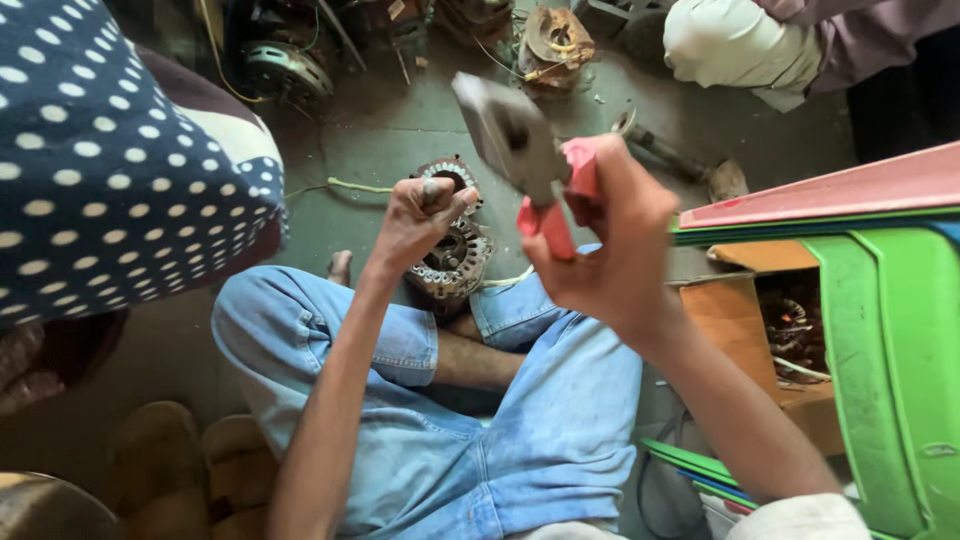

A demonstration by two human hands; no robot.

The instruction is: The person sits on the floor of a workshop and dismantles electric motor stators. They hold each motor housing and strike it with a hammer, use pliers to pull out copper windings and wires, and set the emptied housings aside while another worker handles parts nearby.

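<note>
Red-handled pliers [530, 165] raised in right hand [615, 240]; left hand [420, 215] on stator [455, 250].

Single head-worn view, looking steeply down, close over the lap and raised hands, floor beyond

The person sits with knees bent, both bare forearms stretched forward over the lap. The left hand [425, 215] is low and farther out, closed into a fist with the thumb pressed on top and the knuckles turned upward; its forearm runs straight and thin from the lower middle. The right hand [610, 240] is raised higher and nearer the camera, fingers curled shut in a firm grip, wrist cocked back, the forearm angling in from the lower right.
</note>
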